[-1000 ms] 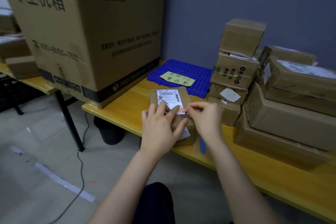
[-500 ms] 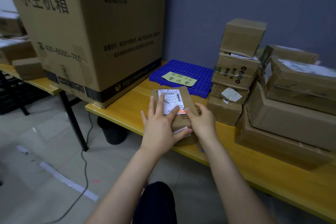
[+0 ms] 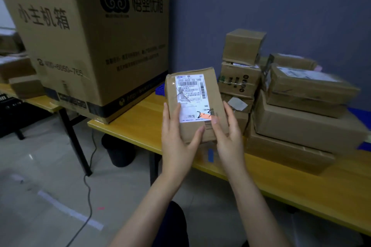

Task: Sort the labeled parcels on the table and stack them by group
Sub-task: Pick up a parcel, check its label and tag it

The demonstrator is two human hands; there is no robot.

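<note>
Both hands (image 3: 202,138) lifted parcel (image 3: 195,104) off table (image 3: 301,182).

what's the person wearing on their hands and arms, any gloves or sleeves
Nothing is worn that shows. The left hand and right hand have no gloves, rings, watch or bracelets. Both arms are uncovered up to the frame's edge, with no sleeves in view.

Recorded: one labelled parcel (image 3: 192,104), held off the surface (image 3: 140,118). Four small parcels (image 3: 244,46) (image 3: 239,80) (image 3: 236,102) (image 3: 243,122) stood in one stack. Four larger parcels (image 3: 293,61) (image 3: 309,88) (image 3: 301,124) (image 3: 285,152) were piled at the right. One printed carton (image 3: 90,46); one blue pallet (image 3: 160,91), mostly hidden; one black bin (image 3: 120,150) below. Far-left boxes (image 3: 24,88) were too blurred to count.
</note>
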